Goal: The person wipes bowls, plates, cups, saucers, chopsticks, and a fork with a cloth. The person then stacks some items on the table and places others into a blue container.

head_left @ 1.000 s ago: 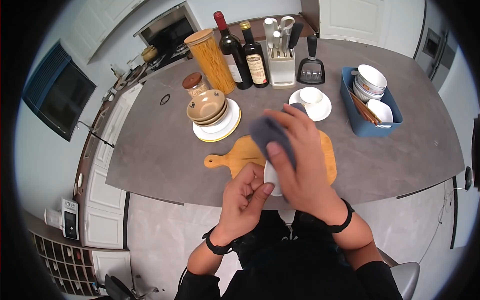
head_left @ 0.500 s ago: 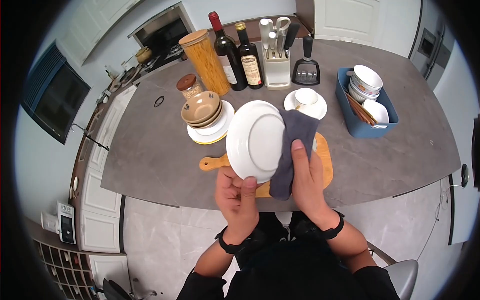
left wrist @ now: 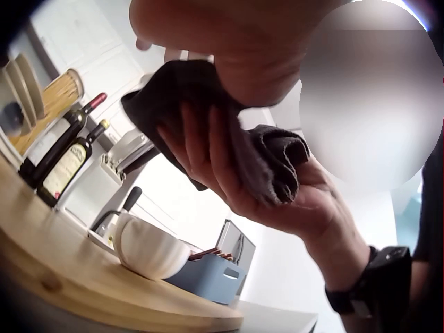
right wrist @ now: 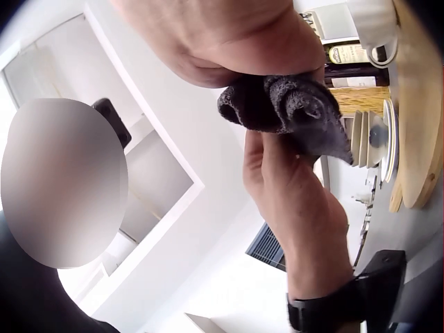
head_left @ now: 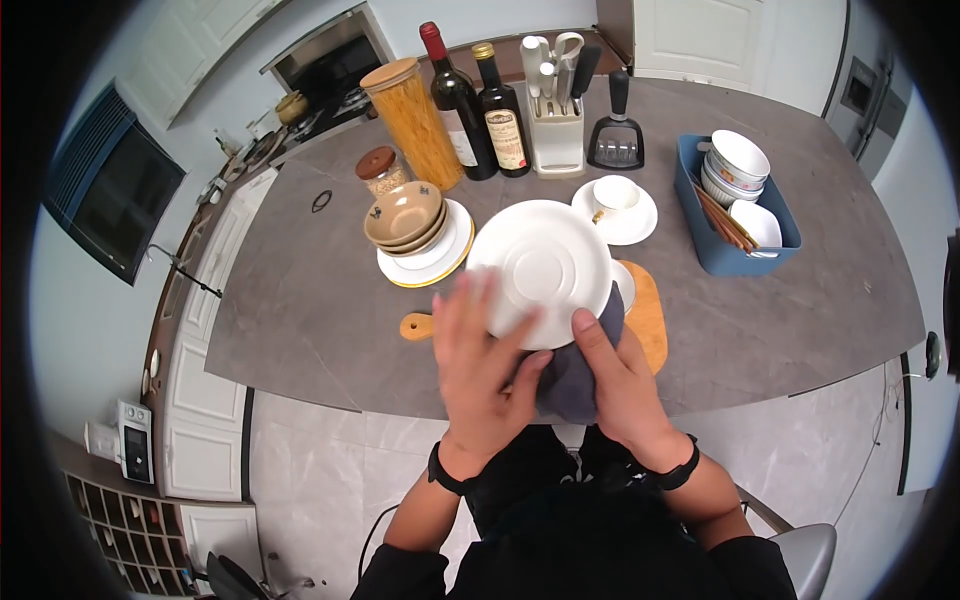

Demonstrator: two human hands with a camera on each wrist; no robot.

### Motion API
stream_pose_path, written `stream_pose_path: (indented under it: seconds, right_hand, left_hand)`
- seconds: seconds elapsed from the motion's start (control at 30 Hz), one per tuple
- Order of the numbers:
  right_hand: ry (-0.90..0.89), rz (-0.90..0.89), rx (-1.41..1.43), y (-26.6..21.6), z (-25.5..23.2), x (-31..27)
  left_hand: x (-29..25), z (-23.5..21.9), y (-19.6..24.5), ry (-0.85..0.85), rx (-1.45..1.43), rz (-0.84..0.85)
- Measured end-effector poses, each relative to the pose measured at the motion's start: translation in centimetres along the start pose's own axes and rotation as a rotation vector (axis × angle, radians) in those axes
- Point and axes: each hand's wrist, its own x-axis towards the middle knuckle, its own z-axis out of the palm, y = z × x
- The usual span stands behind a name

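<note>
A white plate [head_left: 540,255] is held up above the wooden board [head_left: 645,315], its inner face towards the head camera. The right hand [head_left: 625,395] grips its lower right edge through a dark grey cloth [head_left: 572,385], thumb on the rim. Over the plate's lower left edge, the left hand [head_left: 478,370] has its fingers spread and blurred; whether it touches the plate is unclear. In the left wrist view, the right hand's fingers curl round the cloth [left wrist: 184,104]. The right wrist view shows the cloth [right wrist: 291,111] bunched between both hands.
Brown bowls [head_left: 405,215] stand on plates at the left. Behind are a pasta jar [head_left: 412,125], two bottles and a knife block [head_left: 557,140]. A cup [head_left: 615,195] on a saucer and a blue basket [head_left: 735,255] of bowls stand to the right.
The plate has turned from its underside to its inner face. The cloth has shifted lower, partly behind it. The left hand's pinch on the rim has loosened, and its fingers have spread upward.
</note>
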Motion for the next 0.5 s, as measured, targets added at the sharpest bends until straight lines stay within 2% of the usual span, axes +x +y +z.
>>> stream_pose_path:
  seconds: [0.07,0.1,0.17,0.2,0.27,0.3,0.37,0.4,0.43,0.5]
  right_hand:
    - [-0.020,0.081,0.116,-0.6,-0.2,-0.2]
    - [-0.020,0.084,0.117,-0.5,-0.4,-0.3]
    - [-0.119,0.203,0.030,-0.3,-0.7,-0.4]
    - [-0.128,0.204,0.026,-0.1,-1.1,-0.2]
    - [-0.141,0.040,-0.432,0.1,-2.0,0.3]
    - [-0.148,0.039,-0.433,-0.4,-2.1,0.4]
    - [0.108,0.046,-0.291,-2.1,-2.0,0.5]
    - [0.112,-0.079,-0.291,-2.6,-2.2,0.8]
    - [0.115,-0.078,-0.293,-2.6,-2.0,1.1]
    - [0.047,-0.574,-0.797,-2.4,-0.9,1.9]
  left_hand:
    - [0.0,0.8,-0.6,0.293,-0.334,-0.176]
    - [0.2,1.1,-0.2,0.299,-0.586,-0.271]
    - [-1.4,-0.5,-0.2,0.058,-1.098,-0.812]
    - [-1.3,-0.7,0.0,0.062,-1.296,-1.003]
    - [-0.9,-0.5,0.4,0.124,-1.334,-1.003]
    - [-0.8,-0.5,0.5,0.180,-1.373,-1.007]
    - [-0.8,-0.8,0.0,0.168,-1.403,-1.005]
    - [-0.9,-0.8,-0.2,0.144,-1.436,-1.004]
    - [-0.8,-0.8,0.0,0.142,-1.438,-1.006]
    - [-0.3,-1.2,0.7,-0.001,-1.529,-1.021]
